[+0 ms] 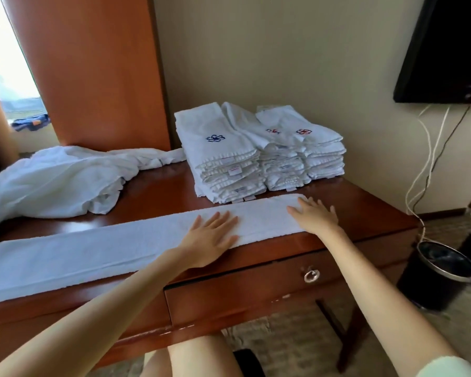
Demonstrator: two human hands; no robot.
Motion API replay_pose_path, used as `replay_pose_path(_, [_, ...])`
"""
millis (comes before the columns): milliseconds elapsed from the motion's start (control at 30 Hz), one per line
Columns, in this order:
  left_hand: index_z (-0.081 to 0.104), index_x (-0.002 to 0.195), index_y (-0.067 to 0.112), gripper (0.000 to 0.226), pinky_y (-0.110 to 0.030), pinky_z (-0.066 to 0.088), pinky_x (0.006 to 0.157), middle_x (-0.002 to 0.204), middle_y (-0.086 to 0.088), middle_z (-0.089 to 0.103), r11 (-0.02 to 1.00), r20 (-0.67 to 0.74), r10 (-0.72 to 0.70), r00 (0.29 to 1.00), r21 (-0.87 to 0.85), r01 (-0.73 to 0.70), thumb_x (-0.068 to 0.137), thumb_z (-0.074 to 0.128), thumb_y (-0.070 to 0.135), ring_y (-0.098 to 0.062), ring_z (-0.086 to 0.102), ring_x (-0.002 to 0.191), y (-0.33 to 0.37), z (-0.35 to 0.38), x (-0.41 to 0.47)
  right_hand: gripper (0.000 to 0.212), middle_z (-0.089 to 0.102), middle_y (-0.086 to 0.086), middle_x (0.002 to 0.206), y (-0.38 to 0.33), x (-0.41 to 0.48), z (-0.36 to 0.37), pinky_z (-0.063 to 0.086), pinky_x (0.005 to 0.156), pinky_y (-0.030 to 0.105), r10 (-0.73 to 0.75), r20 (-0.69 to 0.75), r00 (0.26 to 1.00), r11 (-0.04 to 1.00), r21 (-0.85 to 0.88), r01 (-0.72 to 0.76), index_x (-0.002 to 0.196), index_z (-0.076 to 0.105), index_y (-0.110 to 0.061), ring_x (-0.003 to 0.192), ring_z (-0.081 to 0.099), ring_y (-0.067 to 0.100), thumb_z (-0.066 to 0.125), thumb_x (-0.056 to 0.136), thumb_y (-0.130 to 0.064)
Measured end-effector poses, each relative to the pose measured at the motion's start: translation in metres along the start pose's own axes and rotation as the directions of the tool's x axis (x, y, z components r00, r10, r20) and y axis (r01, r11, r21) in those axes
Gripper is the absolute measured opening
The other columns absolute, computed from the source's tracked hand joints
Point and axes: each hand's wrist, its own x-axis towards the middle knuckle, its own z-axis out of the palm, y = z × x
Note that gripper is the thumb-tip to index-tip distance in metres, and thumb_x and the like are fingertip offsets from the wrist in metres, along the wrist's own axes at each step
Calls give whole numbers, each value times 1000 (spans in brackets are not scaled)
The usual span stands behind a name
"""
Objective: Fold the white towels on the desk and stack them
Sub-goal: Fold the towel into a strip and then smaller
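Observation:
A long white towel [114,246] lies folded into a narrow strip along the front edge of the wooden desk [365,210]. My left hand [212,235] lies flat on the strip near its middle, fingers straight and spread. My right hand [314,213] presses flat on the strip's right end. Behind them stand two stacks of folded white towels with embroidered flowers, one on the left [223,159] and one on the right [302,153]. A heap of unfolded white towels [60,180] lies at the desk's left.
A tall wooden cabinet [98,72] rises behind the desk. A dark TV [446,50] hangs on the wall at right, with cables [424,164] trailing down. Two black bins [438,276] stand on the floor beside the desk. A drawer with a ring handle [311,275] sits under the desktop.

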Motion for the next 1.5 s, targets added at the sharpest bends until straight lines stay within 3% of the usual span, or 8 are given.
replay_pose_path(300, [14, 153, 35, 51, -33, -2, 119, 161, 9, 4, 965, -52, -257, 965, -73, 253, 103, 21, 46, -8, 0, 148, -99, -19, -98, 53, 11, 4, 162, -175, -59, 22, -1, 119, 41, -607, -56, 793, 794, 7, 608, 154, 19, -22, 150, 5, 19, 28, 105, -40])
replay_pose_path(533, [15, 153, 33, 53, -49, 7, 117, 162, -2, 8, 653, -109, -757, 644, -120, 748, 103, 22, 48, -23, 9, 149, -213, -33, -255, 66, 15, 5, 162, -331, -148, 67, 2, 119, 40, -830, 2, 558, 557, 72, 827, 153, 24, -19, 149, 9, 18, 33, 99, -55])
replay_pose_path(767, [62, 104, 11, 31, -41, 43, 93, 110, -11, 59, 556, -311, -825, 471, -304, 773, 89, 57, 38, -30, 54, 110, -215, -51, -271, 88, 12, 7, 162, -418, -190, 105, 5, 120, 44, -856, -10, 517, 516, 40, 856, 154, 14, -10, 149, 8, 21, 35, 92, -69])
replay_pose_path(967, [53, 87, 11, 11, -30, 45, 68, 78, -2, 55, 499, -257, -820, 511, -758, 419, 87, 63, 15, -18, 56, 75, -190, -81, -233, 89, 48, 7, 144, -425, -198, 98, 35, 107, 44, -784, -116, 610, 539, 360, 761, 152, 19, -13, 133, 43, 27, 56, 85, -59])
replay_pose_path(1067, [52, 115, 8, 28, -28, 49, 70, 100, -12, 64, 499, -359, -750, 555, -858, 120, 91, 64, 15, -26, 64, 93, -161, -101, -206, 40, 66, 12, 113, -412, -187, 75, 46, 79, 33, -618, -105, 779, 228, 924, 306, 131, 50, -9, 103, 60, 32, 49, 93, -18])
replay_pose_path(1133, [51, 121, 13, 30, -25, 46, 70, 110, -10, 66, 582, -453, -656, 604, -813, 22, 94, 60, 22, -21, 64, 97, -136, -112, -184, 29, 65, 7, 95, -390, -168, 50, 46, 69, 22, -515, -22, 857, 5, 1000, 29, 121, 56, -2, 89, 61, 24, 47, 95, -9])
replay_pose_path(1367, [18, 151, 23, 85, -27, 34, 100, 150, -1, 38, 909, -512, -298, 805, -409, 76, 85, 65, 49, -17, 39, 135, -54, -85, -112, 13, 66, 6, 91, -231, -83, -37, 50, 61, 22, -50, -232, 972, -153, 963, 222, 89, 62, -11, 78, 62, 19, 60, 83, 0])
replay_pose_path(1500, [-1, 154, 29, 102, -34, 31, 111, 162, 3, 10, 983, -314, -163, 935, -136, 126, 81, 64, 58, -21, 23, 144, -14, -47, -64, 15, 63, 7, 97, -111, -47, -46, 51, 76, 34, 79, -224, 971, -38, 973, 228, 89, 59, -11, 85, 61, 22, 60, 84, 3])
